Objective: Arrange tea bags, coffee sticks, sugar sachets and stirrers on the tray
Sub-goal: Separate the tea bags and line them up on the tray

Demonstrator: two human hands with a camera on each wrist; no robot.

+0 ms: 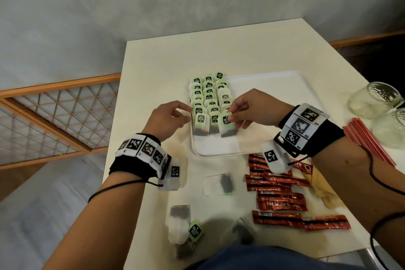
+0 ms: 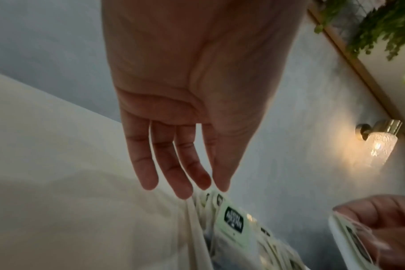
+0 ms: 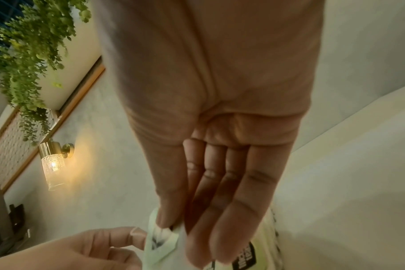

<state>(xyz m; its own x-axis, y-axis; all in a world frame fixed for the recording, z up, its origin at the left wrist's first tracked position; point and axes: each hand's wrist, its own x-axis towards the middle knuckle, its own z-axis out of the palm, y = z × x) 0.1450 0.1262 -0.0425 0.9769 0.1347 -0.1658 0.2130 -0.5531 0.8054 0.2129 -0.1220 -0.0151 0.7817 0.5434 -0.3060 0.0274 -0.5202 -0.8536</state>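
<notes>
Across the middle of the head view the white table point(image 1: 219, 55) carries a white tray point(image 1: 269, 85), whose left part is filled with three overlapping columns of tea bags point(image 1: 209, 98); the rest of the tray is bare. Lower right of the frame, the red coffee sticks point(image 1: 282, 201) lie loose on the table, and the red stirrers point(image 1: 370, 142) sit at the right edge, none placed yet. Sugar sachets cannot be told for sure. A few spare tea bags point(image 1: 182, 226) wait lower centre. The right hand point(image 1: 247, 107) has its grip pinched on the nearest tea bag point(image 1: 226, 125); the left hand point(image 1: 168, 118), fingers loosely apart, holds nothing, at the tray's left rim. Roughly a quarter done, by this judgement.
</notes>
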